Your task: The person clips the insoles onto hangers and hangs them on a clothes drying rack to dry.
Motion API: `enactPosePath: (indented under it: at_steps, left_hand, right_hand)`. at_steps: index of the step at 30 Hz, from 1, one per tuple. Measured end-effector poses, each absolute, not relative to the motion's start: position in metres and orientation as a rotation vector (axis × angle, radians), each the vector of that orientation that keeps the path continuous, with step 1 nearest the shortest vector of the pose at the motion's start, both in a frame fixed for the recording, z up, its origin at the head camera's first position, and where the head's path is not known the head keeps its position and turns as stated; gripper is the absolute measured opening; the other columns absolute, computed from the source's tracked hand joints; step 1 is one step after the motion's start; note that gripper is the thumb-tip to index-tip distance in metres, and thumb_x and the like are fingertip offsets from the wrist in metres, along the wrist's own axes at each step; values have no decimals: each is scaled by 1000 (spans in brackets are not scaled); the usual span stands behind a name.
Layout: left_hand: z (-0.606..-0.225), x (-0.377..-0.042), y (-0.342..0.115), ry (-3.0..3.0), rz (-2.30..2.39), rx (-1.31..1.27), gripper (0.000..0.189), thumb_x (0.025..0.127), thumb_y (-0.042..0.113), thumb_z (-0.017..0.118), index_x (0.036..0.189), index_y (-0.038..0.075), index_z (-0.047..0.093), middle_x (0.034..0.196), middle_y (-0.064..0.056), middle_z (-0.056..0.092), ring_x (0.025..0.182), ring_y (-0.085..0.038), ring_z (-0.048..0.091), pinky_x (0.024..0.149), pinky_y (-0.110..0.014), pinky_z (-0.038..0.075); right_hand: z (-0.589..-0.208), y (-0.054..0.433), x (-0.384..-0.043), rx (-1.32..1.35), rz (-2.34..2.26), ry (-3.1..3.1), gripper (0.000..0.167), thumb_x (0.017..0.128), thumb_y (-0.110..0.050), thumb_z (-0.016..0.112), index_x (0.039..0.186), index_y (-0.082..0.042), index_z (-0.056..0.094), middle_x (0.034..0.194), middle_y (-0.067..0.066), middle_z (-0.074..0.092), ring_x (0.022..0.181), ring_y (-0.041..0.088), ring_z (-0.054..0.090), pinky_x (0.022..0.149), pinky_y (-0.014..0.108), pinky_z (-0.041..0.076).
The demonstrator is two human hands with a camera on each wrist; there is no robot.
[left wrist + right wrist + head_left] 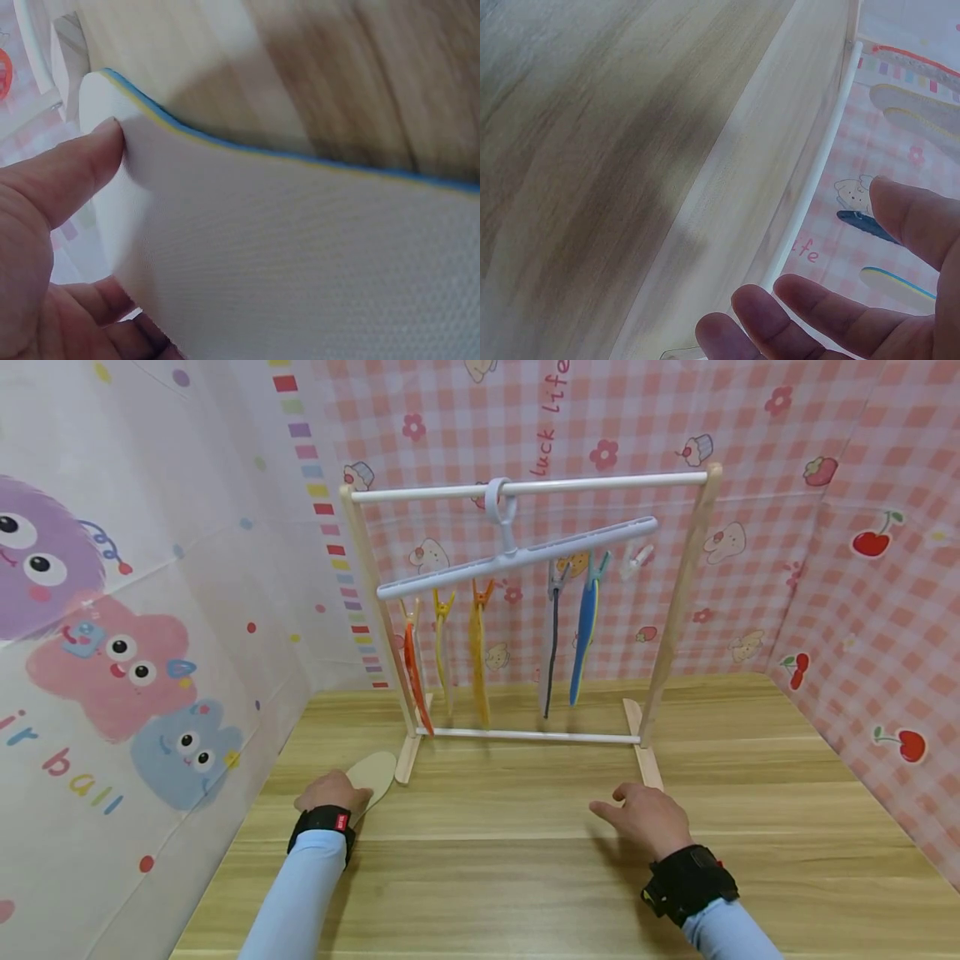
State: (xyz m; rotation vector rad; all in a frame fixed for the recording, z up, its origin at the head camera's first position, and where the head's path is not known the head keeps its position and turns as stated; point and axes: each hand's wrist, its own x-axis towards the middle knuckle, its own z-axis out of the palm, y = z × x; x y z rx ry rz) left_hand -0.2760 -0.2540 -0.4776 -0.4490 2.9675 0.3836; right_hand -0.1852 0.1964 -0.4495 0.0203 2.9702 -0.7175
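At the table's left side my left hand (330,792) holds a cream insole (375,770). In the left wrist view the thumb lies on the pale face of that insole (262,232), whose edge is striped blue and yellow; the other fingers are at its far edge, partly hidden. My right hand (651,818) hovers over the right of the table, fingers loosely bent with nothing in them. Behind, a pale hanger (517,558) tilts on a rack, its left end lower. Several insoles hang clipped from it, among them an orange (416,672), a yellow (478,656) and a blue one (585,639).
The rack's white top bar (600,483) spans wooden posts, and its right foot (645,752) stands just beyond my right hand. A white clip (637,560) hangs bare near the hanger's right end. Patterned cloth walls (750,427) enclose the wooden table (510,877).
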Motion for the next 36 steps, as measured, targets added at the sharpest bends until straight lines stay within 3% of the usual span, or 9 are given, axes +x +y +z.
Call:
enactPosePath:
  at_steps: [9,15,19,24,29,36]
  left_hand:
    - [-469,-277,-249,3015,427,-386,44,86,30,68,105,-8,62,89,-18,66,84,-32,62,77,-53,44]
    - [-460,-278,-243,3033,414,-370,30,89,20,58,99,-7,67,92,-22,68,86,-35,64,74,-52,46]
    - [-457,-280,-239,3049,432,-408,31,96,20,50,98,-5,69,92,-22,68,85,-34,65,71,-49,47]
    - [-455,-279,-234,3199,470,-424,32,101,24,49,95,-2,67,85,-22,68,79,-36,67,65,-50,49]
    - [-452,-278,-228,3310,527,-417,32,100,25,52,95,-2,67,84,-23,68,79,-40,67,65,-54,49]
    - [-444,-277,-220,3247,428,-352,28,97,22,55,89,0,70,81,-19,69,77,-35,67,65,-51,50]
  right_hand:
    - [-450,196,-187,21,-714,2969,60,90,-51,64,114,3,67,104,17,71,94,38,65,77,52,50]
    - [-451,196,-187,15,-704,2972,59,91,-51,63,114,4,67,104,17,71,94,38,65,76,52,50]
    - [-452,196,-187,17,-699,2974,59,91,-51,63,114,3,67,105,17,71,95,39,65,76,52,50]
    - [-452,195,-188,23,-702,2972,59,91,-51,63,115,3,67,105,17,71,94,39,65,74,52,50]
    - [-452,195,-188,30,-704,2970,58,91,-50,63,114,4,67,103,17,71,94,39,65,75,52,50]
    - [-453,196,-188,30,-706,2973,59,91,-51,64,114,3,67,104,17,71,95,39,65,75,52,50]
